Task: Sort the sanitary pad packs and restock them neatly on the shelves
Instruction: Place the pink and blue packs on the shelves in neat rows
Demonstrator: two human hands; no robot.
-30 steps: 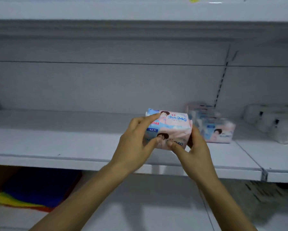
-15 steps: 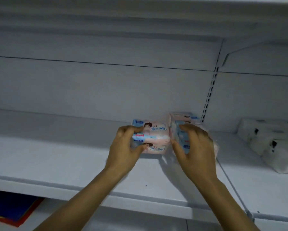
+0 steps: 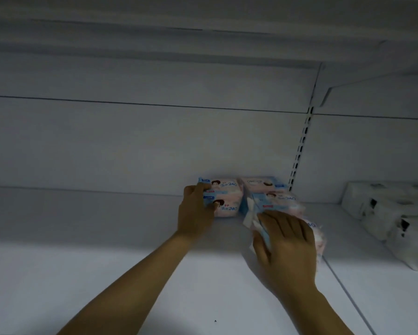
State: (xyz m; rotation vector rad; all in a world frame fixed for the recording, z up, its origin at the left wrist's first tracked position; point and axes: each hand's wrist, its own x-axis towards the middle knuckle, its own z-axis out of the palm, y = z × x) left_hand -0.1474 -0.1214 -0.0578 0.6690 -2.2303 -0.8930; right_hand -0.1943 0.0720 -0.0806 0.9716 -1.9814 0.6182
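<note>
Right hand: right hand [image 3: 287, 245] is nearest, fingers draped over the top and thumb down the left end of the near pad pack [image 3: 318, 238], a soft pink-and-blue plastic bag, blurred. Looks clamped on it.
Left hand: left hand [image 3: 194, 211] is further in, fingers on top and thumb on the front, pinching the left end of the left pad pack [image 3: 227, 199]. Same pink-and-blue print, lying on the white metal shelf [image 3: 94, 274].
Behind: middle pad pack [image 3: 278, 200] just beyond the near one. Far pad pack [image 3: 261, 183] sits against the grey back panel [image 3: 130, 146].
Done: four packs on the shelf as far as I can tell, bunched right, roughly two rows.
Left: near pack sits askew and needs squaring. Left pack wants nudging flush to its neighbour. Cannot tell how many more packs remain.
Around: white wrapped bundles [image 3: 384, 213] on the next shelf section, right, well apart.
In the way: slotted metal upright [image 3: 299, 146] and the shelf joint bound the row on the right. Nothing else blocks.
</note>
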